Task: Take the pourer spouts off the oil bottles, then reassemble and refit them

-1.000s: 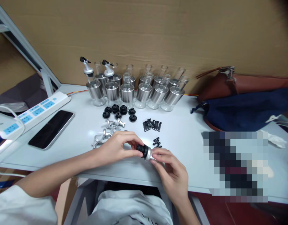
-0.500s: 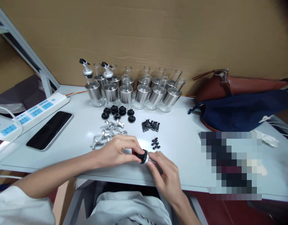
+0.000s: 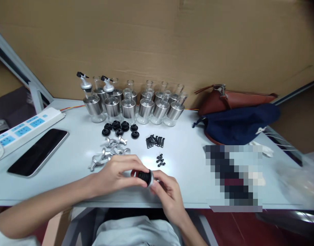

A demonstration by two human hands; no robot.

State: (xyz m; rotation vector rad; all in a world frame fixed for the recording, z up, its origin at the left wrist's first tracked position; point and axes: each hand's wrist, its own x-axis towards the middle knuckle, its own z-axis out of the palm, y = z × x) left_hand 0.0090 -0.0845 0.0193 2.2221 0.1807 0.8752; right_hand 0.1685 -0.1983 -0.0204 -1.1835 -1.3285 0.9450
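Note:
Between my hands, near the table's front edge, is a pourer top (image 3: 150,178) with a black ribbed stopper (image 3: 144,177) at its left end. My left hand (image 3: 126,172) pinches the stopper side. The silver side is gripped by my right hand (image 3: 167,191). Ahead lie silver spouts (image 3: 109,152), black rubber stoppers (image 3: 119,132), small black levers (image 3: 155,141) and tiny black caps (image 3: 160,160). Behind them stand several glass bottles with steel sleeves (image 3: 146,108). Two bottles at the left carry pourer tops (image 3: 109,88) with black levers.
A phone (image 3: 39,152) and a white power strip (image 3: 25,130) lie at the left. A brown bag (image 3: 249,95) and navy cloth (image 3: 239,123) are at the right, behind a blurred-out patch. Cardboard (image 3: 157,41) rises behind the bottles.
The view has shifted, so the table's objects appear further left. The pourer top has turned slightly in my hands, showing more of the black stopper. Both hands still hold it.

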